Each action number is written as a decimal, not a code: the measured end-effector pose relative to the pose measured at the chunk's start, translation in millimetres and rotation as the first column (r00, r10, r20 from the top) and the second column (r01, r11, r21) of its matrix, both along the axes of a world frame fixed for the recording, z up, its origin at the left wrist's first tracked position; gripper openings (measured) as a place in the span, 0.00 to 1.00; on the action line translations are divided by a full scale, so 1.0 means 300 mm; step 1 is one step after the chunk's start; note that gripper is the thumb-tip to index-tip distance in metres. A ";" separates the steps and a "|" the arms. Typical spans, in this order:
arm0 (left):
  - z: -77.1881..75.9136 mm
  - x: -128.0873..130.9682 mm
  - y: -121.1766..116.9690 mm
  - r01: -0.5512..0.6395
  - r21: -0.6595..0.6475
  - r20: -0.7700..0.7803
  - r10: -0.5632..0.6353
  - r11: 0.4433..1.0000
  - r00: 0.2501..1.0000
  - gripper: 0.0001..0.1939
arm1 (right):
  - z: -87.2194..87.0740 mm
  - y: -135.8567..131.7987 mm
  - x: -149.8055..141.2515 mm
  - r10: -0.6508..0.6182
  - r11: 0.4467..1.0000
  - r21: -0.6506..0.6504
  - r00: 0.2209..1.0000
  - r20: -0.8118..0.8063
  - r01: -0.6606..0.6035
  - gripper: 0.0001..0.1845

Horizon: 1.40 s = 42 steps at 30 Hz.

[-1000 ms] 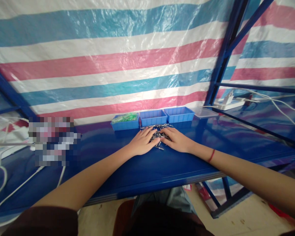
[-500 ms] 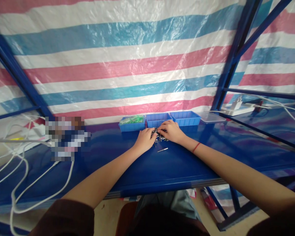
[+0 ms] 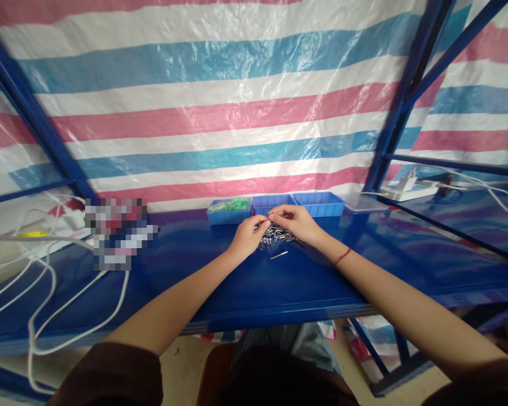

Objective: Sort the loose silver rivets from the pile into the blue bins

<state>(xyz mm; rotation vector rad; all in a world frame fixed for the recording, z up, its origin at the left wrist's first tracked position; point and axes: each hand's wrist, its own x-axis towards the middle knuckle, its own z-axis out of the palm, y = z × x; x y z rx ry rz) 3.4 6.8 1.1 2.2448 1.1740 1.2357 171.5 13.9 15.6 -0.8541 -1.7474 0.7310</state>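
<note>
- Where the blue surface [image 3: 279,282] meets the striped tarpaulin [image 3: 220,113], both hands work over a heap of small metal pins [image 3: 279,235].
- The left hand [image 3: 248,237] hangs over the heap's left edge, fingers curled with thumb and forefinger pinched together; whether a pin sits between them is too small to tell.
- The right hand [image 3: 294,221] is raised just above the heap's far side, its fingertips also drawn into a pinch, its hold likewise unclear.
- One single pin [image 3: 279,255] lies apart on the surface, just on the near side of the heap.
- Behind the heap stands a row of three blue trays: the left tray [image 3: 228,211] holds green pieces, the middle tray [image 3: 273,203] and right tray [image 3: 319,203] sit beside it.
- A clear lid [image 3: 361,203] lies right of them.
- White cables [image 3: 68,304] trail over the surface's left end.
</note>
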 end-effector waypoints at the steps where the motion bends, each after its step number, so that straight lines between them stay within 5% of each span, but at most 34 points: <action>1: 0.003 0.004 -0.006 0.008 0.000 0.002 -0.008 1.000 1.000 0.10 | 0.004 -0.009 -0.002 0.017 1.000 -0.016 0.999 -0.035 -0.017 0.15; 10: -0.009 0.017 -0.014 0.107 -0.039 0.136 -0.101 0.993 0.986 0.11 | 0.017 -0.040 -0.009 0.028 0.997 0.070 0.999 -0.036 -0.025 0.15; 18: 0.011 0.012 -0.020 -0.028 0.063 0.174 0.017 0.998 0.985 0.07 | 0.050 -0.069 0.016 -0.181 0.924 0.372 0.954 0.237 0.083 0.11; 23: 0.010 0.007 -0.020 -0.090 0.112 0.147 0.073 0.990 0.986 0.09 | 0.034 -0.024 0.028 -0.043 0.977 0.212 0.956 0.290 -0.020 0.12; 26: 0.021 0.006 -0.038 -0.149 0.192 0.025 0.147 0.970 0.989 0.16 | 0.027 0.043 0.075 -0.202 0.974 0.132 0.967 0.157 0.182 0.14; 29: 0.041 0.004 -0.074 0.098 0.217 -0.283 -0.033 0.971 0.959 0.13 | 0.030 0.103 0.169 -0.608 0.793 0.171 0.777 0.162 0.585 0.17; 30: 0.047 0.004 -0.087 0.207 0.185 -0.380 -0.124 0.961 0.917 0.13 | 0.031 0.116 0.203 -0.691 0.723 0.216 0.694 0.203 0.657 0.16; 32: 0.054 0.005 -0.107 0.349 0.120 -0.504 -0.246 0.929 0.828 0.15 | 0.032 0.129 0.263 -0.730 0.683 0.228 0.642 0.234 0.694 0.13; 38: 0.045 0.007 -0.107 0.407 0.087 -0.553 -0.295 0.909 0.779 0.09 | 0.032 0.116 0.296 -0.736 0.674 0.197 0.625 0.260 0.712 0.14; 42: 0.036 0.012 -0.097 0.370 0.068 -0.566 -0.270 0.926 0.779 0.08 | 0.033 0.094 0.243 -0.657 0.754 0.233 0.695 0.291 0.615 0.13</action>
